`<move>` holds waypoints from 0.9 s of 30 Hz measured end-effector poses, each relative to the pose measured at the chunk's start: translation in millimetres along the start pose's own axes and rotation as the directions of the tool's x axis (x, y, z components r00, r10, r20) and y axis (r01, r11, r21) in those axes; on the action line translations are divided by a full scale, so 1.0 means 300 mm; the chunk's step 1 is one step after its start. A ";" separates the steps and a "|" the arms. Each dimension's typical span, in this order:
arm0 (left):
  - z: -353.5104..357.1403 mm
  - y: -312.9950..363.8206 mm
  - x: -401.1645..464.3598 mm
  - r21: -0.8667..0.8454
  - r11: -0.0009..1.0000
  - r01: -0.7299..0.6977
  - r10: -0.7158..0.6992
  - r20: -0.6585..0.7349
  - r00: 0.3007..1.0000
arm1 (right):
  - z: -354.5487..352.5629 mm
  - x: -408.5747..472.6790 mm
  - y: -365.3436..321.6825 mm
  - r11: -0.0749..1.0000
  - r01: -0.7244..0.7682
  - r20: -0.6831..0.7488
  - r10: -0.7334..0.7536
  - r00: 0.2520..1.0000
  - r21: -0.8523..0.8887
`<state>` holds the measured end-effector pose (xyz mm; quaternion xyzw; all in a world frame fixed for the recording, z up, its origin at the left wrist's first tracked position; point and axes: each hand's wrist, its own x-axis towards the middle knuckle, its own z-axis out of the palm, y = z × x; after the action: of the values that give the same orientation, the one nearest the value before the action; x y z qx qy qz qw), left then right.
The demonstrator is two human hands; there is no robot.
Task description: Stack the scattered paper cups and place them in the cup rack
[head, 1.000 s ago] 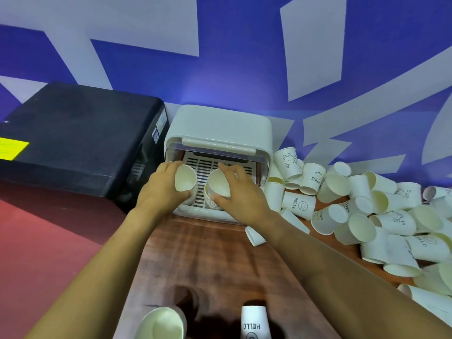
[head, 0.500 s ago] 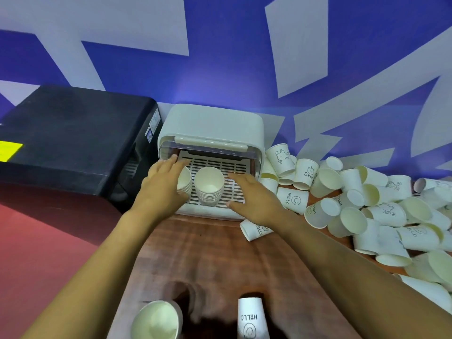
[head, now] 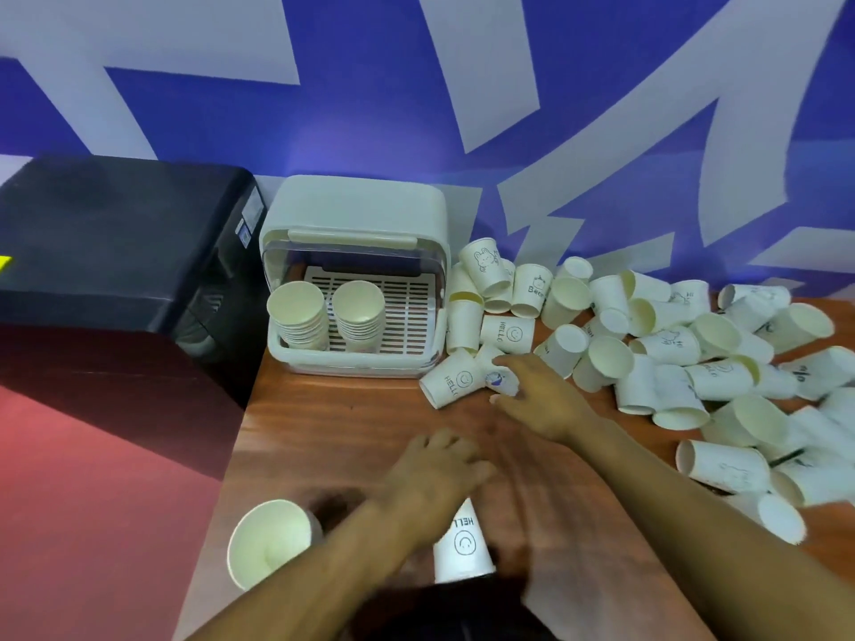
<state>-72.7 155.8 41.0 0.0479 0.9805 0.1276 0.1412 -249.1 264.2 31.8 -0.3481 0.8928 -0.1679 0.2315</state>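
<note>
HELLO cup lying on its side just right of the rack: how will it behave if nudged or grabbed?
The HELLO cup lies on its side and is tapered, so a nudge would probably roll it in a curve. It looks like thin paper, likely light and easy to crush. The right hand reaches beside it; neighbouring cups touch it and may shift.

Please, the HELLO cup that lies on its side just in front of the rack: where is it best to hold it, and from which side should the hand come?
Hold the HELLO cup round its middle wall, coming from above. It lies on the table with its closed base toward the cup rack and other cups crowd its right side, so only the upper wall is free. The right hand is nearest.
</note>
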 end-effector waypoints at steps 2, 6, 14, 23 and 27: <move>0.051 0.050 0.010 0.070 0.997 -0.014 0.005 0.129 0.992 | 0.004 -0.034 0.032 0.999 -0.036 -0.006 0.036 0.999 0.003; 0.148 0.092 0.013 0.137 0.990 0.021 -0.056 0.255 0.965 | 0.009 -0.086 0.090 0.993 -0.120 -0.023 0.119 0.993 -0.018; 0.257 0.119 0.024 0.162 0.987 -0.015 -0.009 0.147 0.989 | 0.029 -0.034 0.151 0.990 -0.130 -0.023 0.129 0.991 -0.051; 0.264 0.121 0.088 0.071 0.992 0.108 -0.116 0.129 0.985 | 0.071 -0.010 0.221 0.998 -0.056 0.040 0.055 0.998 0.010; 0.294 0.118 0.099 -0.057 0.980 0.192 -0.186 0.086 0.979 | 0.062 0.006 0.249 0.998 -0.034 -0.027 0.033 0.999 -0.057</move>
<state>-73.4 214.7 -39.1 -0.0449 0.9695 0.1434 0.1936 -280.8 312.7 -18.7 -0.3374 0.9059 -0.1429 0.2125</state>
